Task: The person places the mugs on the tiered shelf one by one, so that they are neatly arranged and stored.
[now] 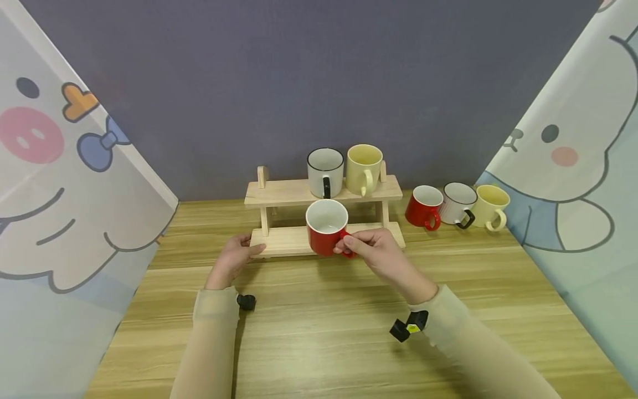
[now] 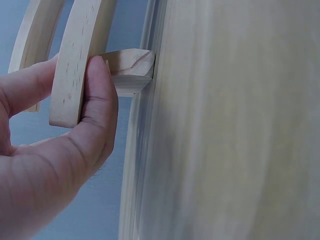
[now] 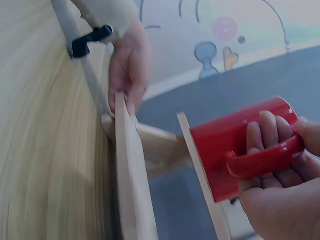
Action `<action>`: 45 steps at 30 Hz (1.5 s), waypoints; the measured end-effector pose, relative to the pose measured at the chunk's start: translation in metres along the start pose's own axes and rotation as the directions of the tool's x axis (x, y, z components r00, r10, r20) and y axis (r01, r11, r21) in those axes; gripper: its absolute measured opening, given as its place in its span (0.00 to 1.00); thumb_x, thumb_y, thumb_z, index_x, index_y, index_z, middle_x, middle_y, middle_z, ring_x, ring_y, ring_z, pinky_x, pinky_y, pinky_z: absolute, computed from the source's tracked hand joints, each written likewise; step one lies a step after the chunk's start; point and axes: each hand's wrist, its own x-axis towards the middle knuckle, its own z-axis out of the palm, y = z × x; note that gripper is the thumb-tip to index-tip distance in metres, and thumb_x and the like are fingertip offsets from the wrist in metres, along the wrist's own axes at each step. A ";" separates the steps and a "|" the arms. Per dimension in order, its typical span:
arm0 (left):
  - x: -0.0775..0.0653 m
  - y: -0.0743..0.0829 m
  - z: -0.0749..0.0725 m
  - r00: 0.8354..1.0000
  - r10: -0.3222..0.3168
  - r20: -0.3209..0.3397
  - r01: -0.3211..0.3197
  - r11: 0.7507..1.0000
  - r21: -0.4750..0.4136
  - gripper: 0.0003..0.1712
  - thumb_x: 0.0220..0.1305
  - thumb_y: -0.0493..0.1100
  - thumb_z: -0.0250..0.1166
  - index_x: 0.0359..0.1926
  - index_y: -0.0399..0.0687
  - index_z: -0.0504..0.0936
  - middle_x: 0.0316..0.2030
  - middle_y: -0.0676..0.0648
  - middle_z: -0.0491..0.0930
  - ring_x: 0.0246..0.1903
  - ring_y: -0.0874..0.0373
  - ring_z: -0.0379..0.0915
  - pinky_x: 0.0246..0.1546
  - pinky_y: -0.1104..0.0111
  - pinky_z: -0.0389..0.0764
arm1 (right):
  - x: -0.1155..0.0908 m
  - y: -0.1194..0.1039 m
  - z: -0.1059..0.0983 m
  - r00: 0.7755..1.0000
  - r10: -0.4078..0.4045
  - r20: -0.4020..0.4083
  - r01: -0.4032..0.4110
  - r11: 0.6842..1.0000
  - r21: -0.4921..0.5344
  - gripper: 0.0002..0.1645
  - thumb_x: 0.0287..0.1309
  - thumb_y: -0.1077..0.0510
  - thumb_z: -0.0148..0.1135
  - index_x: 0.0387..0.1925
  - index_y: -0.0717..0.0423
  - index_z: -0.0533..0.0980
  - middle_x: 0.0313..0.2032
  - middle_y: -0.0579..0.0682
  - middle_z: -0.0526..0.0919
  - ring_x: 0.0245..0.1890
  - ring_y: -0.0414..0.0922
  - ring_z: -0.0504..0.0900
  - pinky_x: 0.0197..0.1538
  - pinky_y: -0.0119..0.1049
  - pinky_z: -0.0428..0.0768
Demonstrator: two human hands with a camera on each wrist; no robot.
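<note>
A red mug [image 1: 321,239] with a white inside is held upright by my right hand [image 1: 380,254], whose fingers pinch its handle. In the head view it overlaps the front of a two-tier wooden shelf [image 1: 281,242]. The right wrist view shows fingers through the handle [image 3: 265,160]. At the shelf's left end, my left hand [image 1: 233,259] grips the lower board, thumb and fingers on opposite faces of the board [image 2: 70,80] in the left wrist view. On the upper tier stand a white mug [image 1: 319,172] with a black handle and a yellow mug [image 1: 360,166], side by side.
Right of the shelf, a second red mug [image 1: 421,213], a white mug with black handle [image 1: 454,205] and a yellow mug [image 1: 485,210] stand in a row on the wooden table [image 1: 309,338]. A dark wall panel [image 1: 319,77] rises behind; cartoon-printed panels flank both sides.
</note>
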 end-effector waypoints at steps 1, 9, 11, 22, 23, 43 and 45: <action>0.000 0.000 0.000 1.000 0.002 0.000 -0.002 1.000 0.003 0.45 0.73 0.43 0.66 0.75 0.24 0.51 0.60 0.34 0.65 0.47 0.51 0.71 0.52 0.56 0.75 | 0.003 0.000 0.006 1.000 -0.002 -0.007 0.002 1.000 0.001 0.12 0.71 0.68 0.59 0.40 0.77 0.83 0.36 0.60 0.88 0.41 0.49 0.86 0.49 0.37 0.81; 0.001 0.000 0.000 1.000 0.023 -0.007 -0.023 1.000 0.000 0.41 0.72 0.42 0.66 0.73 0.22 0.57 0.56 0.34 0.69 0.43 0.54 0.72 0.47 0.60 0.77 | 0.033 0.000 0.045 0.998 0.015 -0.065 -0.014 1.000 0.018 0.13 0.71 0.62 0.62 0.42 0.71 0.85 0.36 0.57 0.88 0.43 0.54 0.85 0.49 0.41 0.82; 0.001 0.001 0.001 1.000 0.024 -0.008 -0.024 1.000 -0.012 0.40 0.72 0.41 0.66 0.72 0.23 0.57 0.55 0.35 0.70 0.43 0.55 0.72 0.48 0.59 0.78 | 0.041 -0.001 0.054 0.996 0.021 -0.081 -0.020 1.000 0.017 0.13 0.71 0.61 0.63 0.42 0.70 0.86 0.36 0.56 0.88 0.42 0.49 0.85 0.49 0.41 0.81; 0.003 0.000 0.002 0.999 0.033 -0.030 -0.035 0.999 -0.042 0.35 0.71 0.37 0.67 0.69 0.22 0.62 0.50 0.37 0.73 0.41 0.56 0.74 0.47 0.62 0.79 | 0.091 -0.005 0.090 0.979 -0.017 -0.202 0.024 0.999 0.030 0.15 0.71 0.57 0.64 0.43 0.66 0.87 0.37 0.52 0.89 0.45 0.44 0.84 0.52 0.41 0.80; 0.003 0.000 0.002 0.999 0.036 -0.032 -0.037 0.999 -0.038 0.35 0.71 0.38 0.67 0.69 0.22 0.62 0.50 0.37 0.73 0.41 0.56 0.73 0.46 0.62 0.79 | 0.095 -0.005 0.093 0.976 -0.029 -0.217 0.033 0.999 0.017 0.14 0.71 0.57 0.64 0.43 0.66 0.87 0.36 0.52 0.89 0.46 0.43 0.84 0.53 0.40 0.80; 0.004 0.001 0.001 1.000 0.015 0.010 -0.014 0.999 -0.038 0.36 0.72 0.37 0.65 0.71 0.21 0.59 0.53 0.34 0.71 0.44 0.51 0.73 0.52 0.52 0.76 | 0.147 0.001 0.124 0.874 -0.014 -0.486 0.006 1.000 -0.017 0.13 0.69 0.57 0.67 0.38 0.63 0.89 0.34 0.52 0.89 0.40 0.39 0.79 0.46 0.33 0.76; 0.003 0.001 0.000 1.000 0.024 0.009 -0.023 0.999 -0.044 0.36 0.72 0.37 0.65 0.71 0.21 0.59 0.53 0.34 0.71 0.45 0.50 0.74 0.52 0.53 0.77 | 0.149 0.000 0.124 0.872 -0.005 -0.489 -0.014 0.999 -0.036 0.13 0.68 0.55 0.68 0.37 0.63 0.89 0.32 0.49 0.88 0.38 0.39 0.77 0.44 0.33 0.75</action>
